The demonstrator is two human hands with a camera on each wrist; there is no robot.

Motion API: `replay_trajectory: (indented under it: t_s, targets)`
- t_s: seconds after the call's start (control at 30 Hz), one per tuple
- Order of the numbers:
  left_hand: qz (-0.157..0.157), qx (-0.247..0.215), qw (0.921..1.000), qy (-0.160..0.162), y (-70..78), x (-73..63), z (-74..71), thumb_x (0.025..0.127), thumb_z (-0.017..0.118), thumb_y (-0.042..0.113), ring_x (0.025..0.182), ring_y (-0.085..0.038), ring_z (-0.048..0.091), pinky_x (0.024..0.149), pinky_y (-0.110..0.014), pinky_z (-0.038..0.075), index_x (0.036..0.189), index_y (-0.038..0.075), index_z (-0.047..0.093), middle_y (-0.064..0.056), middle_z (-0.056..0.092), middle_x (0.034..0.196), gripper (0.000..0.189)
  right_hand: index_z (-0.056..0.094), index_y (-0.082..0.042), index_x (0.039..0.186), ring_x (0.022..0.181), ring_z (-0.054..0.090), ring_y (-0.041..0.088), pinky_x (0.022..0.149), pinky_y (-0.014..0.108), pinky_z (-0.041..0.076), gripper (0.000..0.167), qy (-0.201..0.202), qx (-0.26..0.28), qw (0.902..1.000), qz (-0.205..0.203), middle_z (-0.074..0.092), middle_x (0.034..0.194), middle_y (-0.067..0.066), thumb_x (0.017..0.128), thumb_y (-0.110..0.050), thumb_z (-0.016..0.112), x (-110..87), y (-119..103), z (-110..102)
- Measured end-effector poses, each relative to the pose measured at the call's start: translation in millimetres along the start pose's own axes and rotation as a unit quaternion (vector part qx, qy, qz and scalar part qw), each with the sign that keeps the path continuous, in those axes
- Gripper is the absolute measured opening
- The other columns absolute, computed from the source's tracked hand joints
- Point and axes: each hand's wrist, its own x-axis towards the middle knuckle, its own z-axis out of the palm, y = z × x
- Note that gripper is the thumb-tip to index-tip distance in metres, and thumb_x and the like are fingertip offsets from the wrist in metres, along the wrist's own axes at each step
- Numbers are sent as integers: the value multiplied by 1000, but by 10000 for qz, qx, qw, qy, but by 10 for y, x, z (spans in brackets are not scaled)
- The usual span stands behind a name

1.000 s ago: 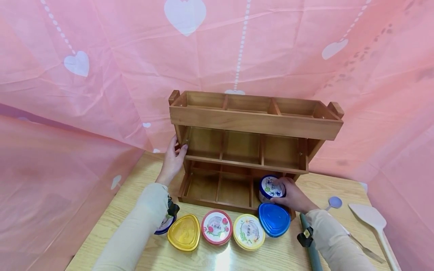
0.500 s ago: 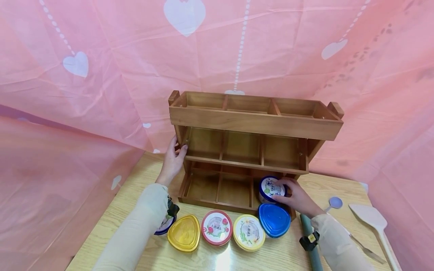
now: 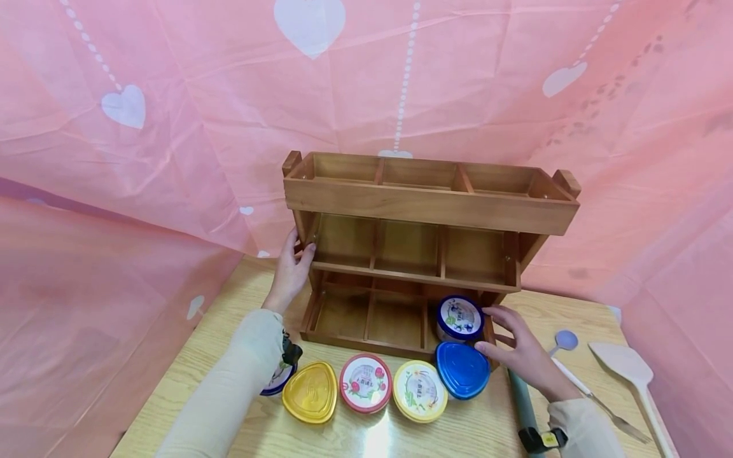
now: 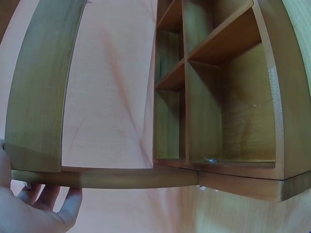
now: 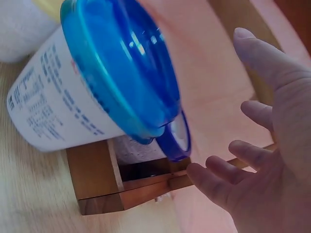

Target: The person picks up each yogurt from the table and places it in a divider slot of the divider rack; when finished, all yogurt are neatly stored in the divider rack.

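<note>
A three-tier wooden rack (image 3: 435,213) with divided trays stands at the back of the table. My left hand (image 3: 291,273) grips its left side frame; in the left wrist view the fingers (image 4: 73,206) lie round the lower bar. A round tub with a dark blue lid and blueberry label (image 3: 460,317) sits in the right compartment of the bottom tray. My right hand (image 3: 518,346) is just right of that tub, fingers spread and nothing held. In front of the tray stands a tub with a bright blue lid (image 5: 121,63), partly covering the blueberry tub in the right wrist view.
A row of tubs stands before the rack: yellow-lidded (image 3: 420,391), red-lidded (image 3: 366,383), gold-lidded (image 3: 311,392), and a dark blue-lidded one (image 3: 280,378) partly behind the left sleeve. At right lie a green roll (image 3: 522,397), purple spoon (image 3: 565,340), fork (image 3: 621,423) and white spatula (image 3: 624,366).
My right hand has let go of the blueberry tub and moved right and toward me, its fingers opening. The tub stays in the tray. My left hand keeps its grip on the rack.
</note>
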Motion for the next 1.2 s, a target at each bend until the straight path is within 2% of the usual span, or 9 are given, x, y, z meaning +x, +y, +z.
replay_trajectory:
  t_s: [0.07, 0.13, 0.27, 0.37, 0.47, 0.77, 0.9, 1.1, 1.2]
  targets:
    - [36, 32, 10000, 22, -16, 1, 4, 103, 50, 18, 133, -40, 45, 107, -53, 44, 154, 13, 29, -18, 39, 150, 55, 32, -8, 150, 137, 30, 51, 104, 60, 43, 75, 104, 122, 9999, -58, 23, 154, 24, 91, -30, 71, -87, -14, -5]
    - [53, 45, 10000, 19, -19, -4, 6, 103, 50, 18, 133, -40, 46, 107, -53, 44, 154, 13, 29, -18, 39, 150, 55, 31, -10, 151, 136, 33, 47, 104, 40, 49, 74, 273, 278, 9992, -73, 25, 154, 22, 92, -29, 71, -184, -23, -3]
    - [-8, 114, 9999, -2, -19, -9, 5, 104, 49, 20, 133, -39, 45, 108, -53, 44, 154, 15, 28, -17, 38, 151, 55, 30, -11, 152, 130, 45, 11, 90, 5, 42, 70, 745, 741, 9943, -178, 30, 151, 17, 94, -17, 68, -384, -4, 50]
    - [-34, 126, 9999, -1, -19, -8, 4, 104, 49, 21, 134, -38, 45, 108, -52, 44, 154, 15, 28, -17, 38, 151, 55, 28, -10, 153, 115, 44, -12, 88, 4, 44, 70, 973, 1156, 9884, -152, 31, 148, 14, 94, -9, 66, -500, 27, 113]
    - [0, 52, 10000, 8, -19, -8, 1, 104, 49, 19, 133, -39, 46, 107, -52, 44, 154, 14, 28, -18, 38, 150, 55, 26, -11, 154, 113, 42, -18, 87, 4, 45, 71, 1009, 1392, 9851, 63, 30, 148, 12, 95, -11, 66, -570, 58, 183]
    - [85, -94, 9999, -10, -16, -5, 3, 104, 49, 19, 133, -40, 46, 107, -54, 43, 154, 12, 29, -19, 39, 150, 54, 24, -3, 152, 115, 45, -18, 89, 5, 46, 71, 1238, 2020, 9713, 189, 36, 137, -20, 94, -4, 65, -743, 183, 527]
    - [43, -64, 10000, 15, -14, -2, 7, 104, 49, 18, 133, -40, 46, 108, -53, 43, 154, 13, 29, -18, 39, 150, 55, 18, -2, 154, 118, 46, -12, 88, 5, 45, 76, 1163, 2070, 9697, 581, 34, 147, 2, 94, -8, 65, -763, 215, 661]
    - [16, -69, 10000, -1, -10, -4, 8, 104, 49, 18, 133, -40, 47, 108, -53, 43, 155, 14, 27, -18, 38, 151, 56, 3, -9, 159, 140, 29, 44, 88, 4, 43, 91, 968, 2058, 9647, 1328, 18, 156, 27, 95, -21, 67, -748, 231, 809]
    - [30, -89, 10000, -15, -20, -6, 4, 104, 49, 19, 134, -40, 45, 109, -53, 42, 155, 14, 27, -18, 37, 152, 56, -3, -12, 159, 142, 24, 50, 100, 19, 47, 98, 949, 2073, 9626, 1466, 15, 157, 29, 93, -20, 69, -724, 234, 874]
